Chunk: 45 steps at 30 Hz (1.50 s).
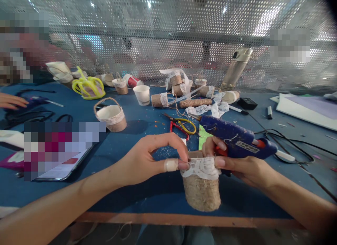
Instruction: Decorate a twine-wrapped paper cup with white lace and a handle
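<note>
A small paper cup wrapped in brown twine, with a white lace band round its top, is tilted between my hands above the table's front edge. My left hand, with a plaster on the thumb, pinches the lace at the left of the rim. On the right, my right hand grips the rim and lace between thumb and fingers. A blue glue gun lies just behind and above my right hand, nozzle pointing left. Part of it is hidden, and I cannot tell whether my fingers also hold it.
Scissors lie beyond the cup. Farther back are a twine roll, white lace, a white cup, several wrapped cups and a handled basket. A phone lies left; another person's hand rests near another glue gun.
</note>
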### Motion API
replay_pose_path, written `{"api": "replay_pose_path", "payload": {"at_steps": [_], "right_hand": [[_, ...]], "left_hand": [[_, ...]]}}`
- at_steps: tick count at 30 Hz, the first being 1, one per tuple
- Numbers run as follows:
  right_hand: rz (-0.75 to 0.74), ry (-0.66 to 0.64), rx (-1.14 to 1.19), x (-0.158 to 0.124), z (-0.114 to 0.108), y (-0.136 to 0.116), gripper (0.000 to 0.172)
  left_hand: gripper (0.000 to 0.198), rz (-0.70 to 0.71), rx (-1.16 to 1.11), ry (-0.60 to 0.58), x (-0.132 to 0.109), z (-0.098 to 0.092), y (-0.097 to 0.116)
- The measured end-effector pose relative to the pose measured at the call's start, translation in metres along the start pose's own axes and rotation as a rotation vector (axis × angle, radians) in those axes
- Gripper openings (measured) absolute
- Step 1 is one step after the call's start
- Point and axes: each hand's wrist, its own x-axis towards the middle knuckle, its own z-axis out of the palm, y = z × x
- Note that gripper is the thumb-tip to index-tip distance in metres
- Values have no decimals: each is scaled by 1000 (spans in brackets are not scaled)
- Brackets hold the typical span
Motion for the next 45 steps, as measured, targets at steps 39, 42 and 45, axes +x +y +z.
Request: {"api": "replay_pose_path", "payload": {"at_steps": [39,42,45], "right_hand": [[-36,58,-124,1,6,-3,16],[-64,63,-198,2,10,-8,18],[-83,63,-265,2,11,-10,16]], "left_hand": [[16,-218,14,75,2,17,9],[13,-175,48,70,3,17,8],[11,-78,123,63,4,17,6]]}}
